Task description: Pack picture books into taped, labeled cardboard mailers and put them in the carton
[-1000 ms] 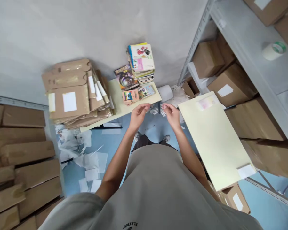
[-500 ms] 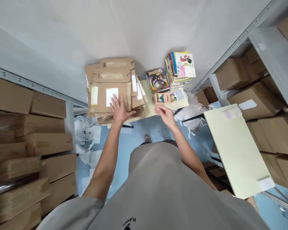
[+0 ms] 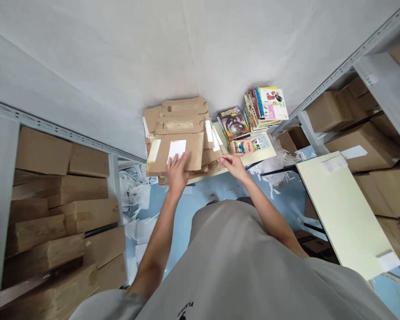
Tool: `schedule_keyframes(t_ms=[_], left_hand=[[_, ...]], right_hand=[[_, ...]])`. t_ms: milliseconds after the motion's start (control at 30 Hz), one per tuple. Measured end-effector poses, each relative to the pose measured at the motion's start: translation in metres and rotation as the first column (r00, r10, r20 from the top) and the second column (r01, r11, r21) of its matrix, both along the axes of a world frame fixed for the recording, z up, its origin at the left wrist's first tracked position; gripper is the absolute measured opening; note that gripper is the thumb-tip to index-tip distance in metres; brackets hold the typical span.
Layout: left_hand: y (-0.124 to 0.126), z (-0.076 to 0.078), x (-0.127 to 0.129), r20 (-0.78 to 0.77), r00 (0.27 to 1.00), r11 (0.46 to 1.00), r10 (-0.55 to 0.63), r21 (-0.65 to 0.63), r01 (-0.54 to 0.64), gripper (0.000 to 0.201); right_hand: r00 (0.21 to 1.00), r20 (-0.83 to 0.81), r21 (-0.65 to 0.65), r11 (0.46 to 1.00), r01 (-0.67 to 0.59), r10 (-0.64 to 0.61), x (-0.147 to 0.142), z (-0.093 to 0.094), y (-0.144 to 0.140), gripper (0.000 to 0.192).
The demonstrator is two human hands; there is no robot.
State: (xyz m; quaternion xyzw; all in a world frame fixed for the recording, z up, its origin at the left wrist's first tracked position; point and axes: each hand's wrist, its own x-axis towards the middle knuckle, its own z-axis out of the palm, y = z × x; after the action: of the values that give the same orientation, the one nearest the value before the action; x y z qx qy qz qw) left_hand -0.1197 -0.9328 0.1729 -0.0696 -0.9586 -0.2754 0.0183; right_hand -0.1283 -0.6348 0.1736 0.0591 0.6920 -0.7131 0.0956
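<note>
Cardboard mailer (image 3: 178, 153), white label; left hand (image 3: 178, 171) on it.

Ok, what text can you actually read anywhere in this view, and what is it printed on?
"PLA…", upside down and cut off by the frame edge: black print on the grey T-shirt.
White label on the top flat brown cardboard mailer under the left hand: appears blank.
Colourful book covers in the stack: too small and blurred to read.
White labels on the brown shelf boxes: unreadable.

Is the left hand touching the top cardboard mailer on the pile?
Touching. In the head view, the left hand lies flat on the top cardboard mailer, its fingers overlapping the white label, with no gap visible.
</note>
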Motion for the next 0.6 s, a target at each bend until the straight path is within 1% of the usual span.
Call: schedule_keyframes(t_ms=[67,100,200,267,300,367,433,500,567,600], left_hand=[[-0.014,0.014,-0.008,-0.139,0.989,0.995,0.059,0.087,-0.047,0.082],[-0.019,0.023,-0.012,-0.219,0.97,0.988,0.103,0.137,-0.074,0.076],[-0.026,0.058,-0.023,-0.407,0.869,0.944,0.281,0.28,-0.174,0.057],[-0.021,0.085,-0.027,-0.465,0.8,0.908,0.378,0.356,-0.222,0.045],[-0.016,0.098,-0.027,-0.482,0.775,0.893,0.409,0.385,-0.232,0.041],[0.001,0.122,-0.028,-0.508,0.745,0.88,0.432,0.417,-0.226,0.035],[0.024,0.139,-0.03,-0.518,0.732,0.871,0.443,0.44,-0.216,0.035],[0.052,0.149,-0.036,-0.488,0.736,0.841,0.469,0.501,-0.203,0.043],[0.082,0.15,-0.045,-0.409,0.792,0.799,0.453,0.581,-0.157,0.05],[0.098,0.149,-0.05,-0.361,0.833,0.777,0.419,0.617,-0.123,0.052]], right_hand=[[1.0,-0.025,0.004,1.0,0.003,-0.003,-0.006,0.006,0.0,0.06],[0.999,-0.038,0.009,1.0,0.007,-0.006,-0.009,0.009,0.0,0.061],[0.997,-0.075,-0.003,1.0,0.03,-0.03,-0.015,0.018,0.008,0.063],[0.993,-0.1,-0.022,0.998,0.064,-0.066,-0.018,0.023,0.018,0.065],[0.99,-0.111,-0.028,0.996,0.084,-0.087,-0.018,0.025,0.025,0.067],[0.982,-0.135,-0.027,0.991,0.128,-0.13,-0.017,0.027,0.042,0.07],[0.968,-0.167,-0.009,0.982,0.186,-0.185,-0.012,0.029,0.064,0.072],[0.945,-0.2,0.008,0.964,0.266,-0.259,-0.004,0.03,0.091,0.073],[0.914,-0.215,0.008,0.936,0.353,-0.343,0.007,0.03,0.123,0.076],[0.895,-0.215,0.001,0.916,0.401,-0.391,0.014,0.03,0.142,0.078]])
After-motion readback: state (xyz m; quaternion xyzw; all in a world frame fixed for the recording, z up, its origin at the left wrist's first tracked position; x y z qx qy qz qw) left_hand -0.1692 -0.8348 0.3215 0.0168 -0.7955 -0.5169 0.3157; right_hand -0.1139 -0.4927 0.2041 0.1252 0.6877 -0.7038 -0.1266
